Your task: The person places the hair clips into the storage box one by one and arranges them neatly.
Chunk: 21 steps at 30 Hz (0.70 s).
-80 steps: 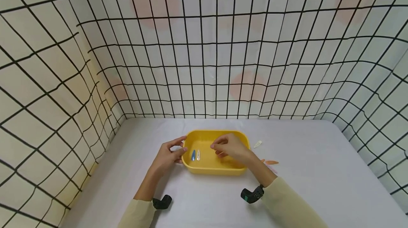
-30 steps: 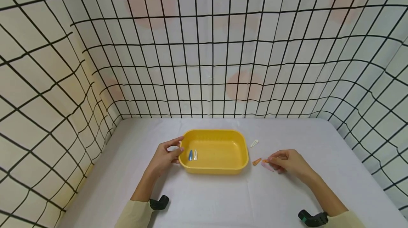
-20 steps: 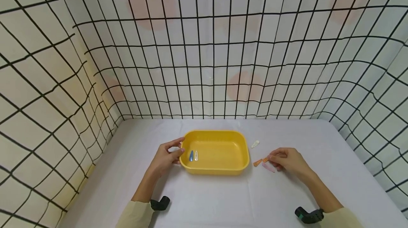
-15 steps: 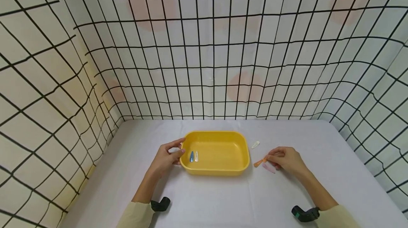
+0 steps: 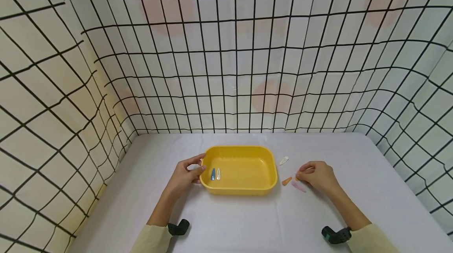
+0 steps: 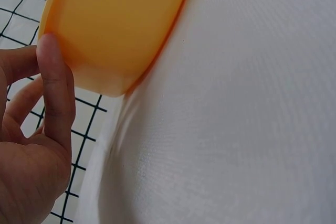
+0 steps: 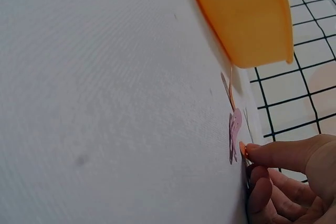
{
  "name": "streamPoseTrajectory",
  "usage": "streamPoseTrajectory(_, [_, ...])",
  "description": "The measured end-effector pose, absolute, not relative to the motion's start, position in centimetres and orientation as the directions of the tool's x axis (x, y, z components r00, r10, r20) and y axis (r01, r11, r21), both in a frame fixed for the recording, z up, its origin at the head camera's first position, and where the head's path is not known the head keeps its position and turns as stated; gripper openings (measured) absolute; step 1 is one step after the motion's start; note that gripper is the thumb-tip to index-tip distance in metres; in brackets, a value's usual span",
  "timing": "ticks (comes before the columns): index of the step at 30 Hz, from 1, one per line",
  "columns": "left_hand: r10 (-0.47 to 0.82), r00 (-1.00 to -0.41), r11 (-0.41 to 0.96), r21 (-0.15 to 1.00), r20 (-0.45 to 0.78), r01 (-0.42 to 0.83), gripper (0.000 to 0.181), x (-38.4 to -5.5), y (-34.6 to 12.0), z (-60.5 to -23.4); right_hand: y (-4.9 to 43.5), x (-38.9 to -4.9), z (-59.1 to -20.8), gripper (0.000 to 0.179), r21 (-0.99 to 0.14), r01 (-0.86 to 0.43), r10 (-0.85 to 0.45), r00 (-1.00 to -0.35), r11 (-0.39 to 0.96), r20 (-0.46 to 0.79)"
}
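My left hand (image 5: 186, 172) holds the left end of a yellow plastic tray (image 5: 244, 191), its thumb at the rim. Inside the tray, near that end, a blue snap hair clip (image 5: 213, 174) and a white one (image 5: 218, 173) lie side by side. To the right of the tray, my right hand (image 5: 318, 175) pinches an orange hair clip (image 7: 243, 149) between thumb and fingertips, mostly hidden by them. Close by on the cloth lie another orange hair clip (image 5: 286, 181) and a pink hair clip (image 5: 299, 186).
A pale hair clip (image 5: 284, 160) lies off the tray's upper right corner. White cloth (image 5: 226, 225) covers the table. Black wire grid (image 5: 240, 76) stands behind and along both sides. Each wrist carries a small black camera (image 5: 178, 227).
My right hand has moved out from over the tray to the clips on the right. The orange clip it pinches has shifted apart from the other orange one. My left hand stays at the tray.
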<state>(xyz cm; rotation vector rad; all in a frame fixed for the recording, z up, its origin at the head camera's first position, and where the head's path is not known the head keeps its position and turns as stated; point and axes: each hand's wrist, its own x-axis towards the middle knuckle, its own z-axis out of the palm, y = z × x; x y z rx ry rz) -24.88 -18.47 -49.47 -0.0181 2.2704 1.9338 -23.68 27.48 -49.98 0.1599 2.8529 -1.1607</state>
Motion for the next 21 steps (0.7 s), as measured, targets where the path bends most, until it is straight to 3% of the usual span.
streamPoseTrajectory(21, [0.088,-0.988,0.164,0.980,-0.130,-0.114,0.048,-24.84,-18.39,-49.50,28.50,-23.70,-49.56,0.027,-0.724,0.068,-0.023,-0.993,0.686,-0.115])
